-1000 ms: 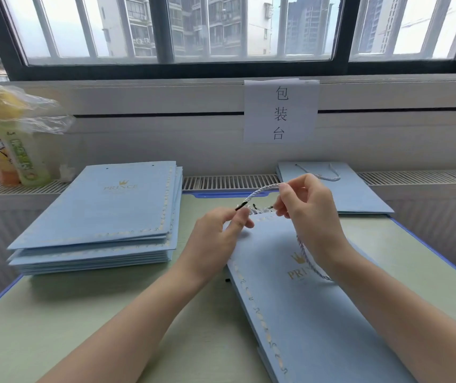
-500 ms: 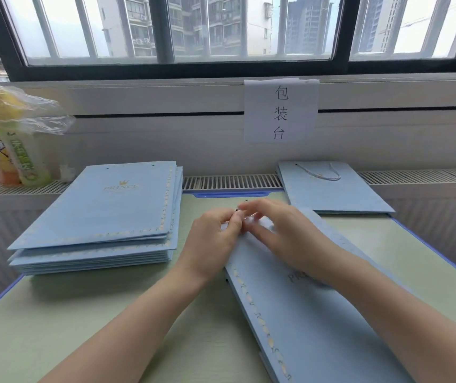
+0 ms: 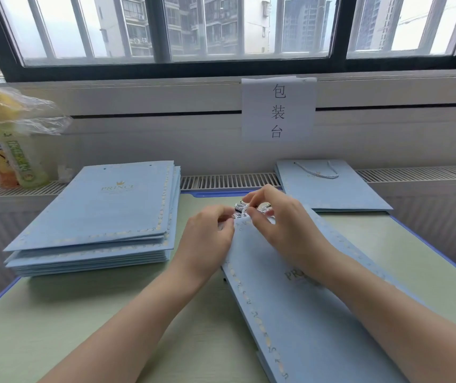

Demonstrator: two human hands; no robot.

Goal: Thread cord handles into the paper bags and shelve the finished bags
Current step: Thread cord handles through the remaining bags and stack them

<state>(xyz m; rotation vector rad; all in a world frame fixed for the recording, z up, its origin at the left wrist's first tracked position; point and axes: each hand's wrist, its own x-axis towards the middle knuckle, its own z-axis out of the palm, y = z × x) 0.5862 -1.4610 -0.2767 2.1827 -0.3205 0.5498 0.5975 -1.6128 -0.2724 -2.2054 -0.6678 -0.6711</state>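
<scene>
Fig. 1. Threading station, seen from beside the worker. The left hand (image 3: 207,233) pinched the top corner of the flat blue bag (image 3: 298,313) lying under both forearms, steadying it near a punched hole. The right hand (image 3: 279,219), fingers curled, pinched the white-and-black cord (image 3: 242,210) bunched at that corner, just above the bag's upper edge; whether the tip had entered the hole could not be told.

Progress, as judged: 1 finished bag (image 3: 332,186), handle fitted, lay beyond the right hand on the vent ledge. A stack of unthreaded bags (image 3: 105,217) sat left of the left hand, so most of the work remained, and the bag in hand was not yet threaded or shelved.

Change from 1 second earlier: the cord then arched high between the 2 hands, the right one raised off the bag; it had since been brought down and gathered tight at the corner, with both hands close together. The stack and the finished bag had not moved.
</scene>
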